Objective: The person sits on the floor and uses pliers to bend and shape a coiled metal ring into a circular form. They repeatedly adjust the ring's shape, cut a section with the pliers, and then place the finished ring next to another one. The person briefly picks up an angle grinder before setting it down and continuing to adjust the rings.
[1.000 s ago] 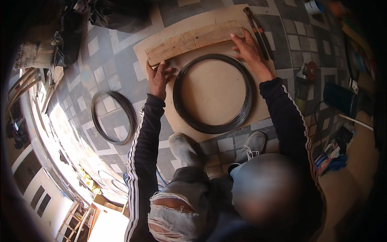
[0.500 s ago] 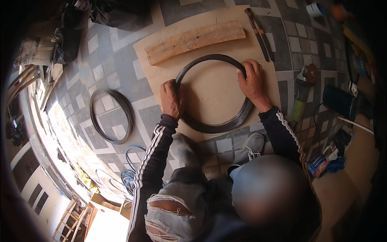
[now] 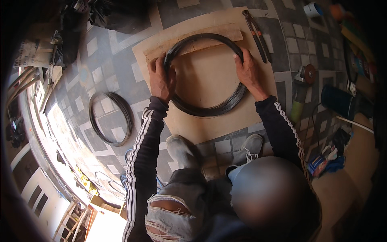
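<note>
A thick coil of dark wire [image 3: 213, 110] is held between my two hands above a brown board [image 3: 201, 84]. My left hand [image 3: 162, 80] is closed round the coil's left side, and my right hand [image 3: 248, 72] grips its right side. The far arc of the coil passes over a wooden block [image 3: 217, 43], hiding part of it. To the right of the block lies a pair of long-handled pliers [image 3: 258, 36] with orange and black handles, touched by neither hand.
A second, thinner wire coil [image 3: 130, 121] lies on the tiled floor at left. An angle grinder [image 3: 300, 90] with a green body rests at right. Black plastic bags [image 3: 119, 16] are at the far left. My shoes [image 3: 177, 149] stand at the board's near edge.
Both hands have moved away from my body with the wire coil, raising it. Its far arc now overlaps the wooden block, which it lay short of before.
</note>
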Tool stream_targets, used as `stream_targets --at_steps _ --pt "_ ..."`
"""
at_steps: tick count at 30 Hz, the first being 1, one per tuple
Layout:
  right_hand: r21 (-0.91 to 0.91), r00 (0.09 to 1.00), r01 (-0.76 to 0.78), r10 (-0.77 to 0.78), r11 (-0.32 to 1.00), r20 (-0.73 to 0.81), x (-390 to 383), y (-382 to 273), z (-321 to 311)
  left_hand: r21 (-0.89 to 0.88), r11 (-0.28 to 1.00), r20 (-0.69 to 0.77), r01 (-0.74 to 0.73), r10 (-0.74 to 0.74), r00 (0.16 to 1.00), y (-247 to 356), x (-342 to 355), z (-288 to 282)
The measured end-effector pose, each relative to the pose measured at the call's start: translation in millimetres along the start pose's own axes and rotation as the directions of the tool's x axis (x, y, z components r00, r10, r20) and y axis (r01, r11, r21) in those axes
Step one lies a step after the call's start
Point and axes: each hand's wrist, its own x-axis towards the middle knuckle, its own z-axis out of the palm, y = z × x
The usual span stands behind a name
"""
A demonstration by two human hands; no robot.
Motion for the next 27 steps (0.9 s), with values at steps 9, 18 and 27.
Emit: stream_targets --at_steps 9,18,27 --pt "0.025 0.997 -0.054 0.053 0.998 0.05 -3.4 20.5 11.7 -0.042 0.984 -0.11 0.171 -0.175 0.978 -4.2 -58.8 17.5" --pt "0.025 0.979 -0.195 0.193 0.98 0.067 -9.8 17.1 11.0 -0.375 0.818 0.007 0.437 -0.469 0.883 -30.8 -52.9 40.2" --pt "0.024 0.99 -0.122 0.123 0.992 -0.068 2.6 20.4 19.3 -0.542 0.513 0.267 0.666 -0.646 0.715 -20.7 -30.8 33.0"
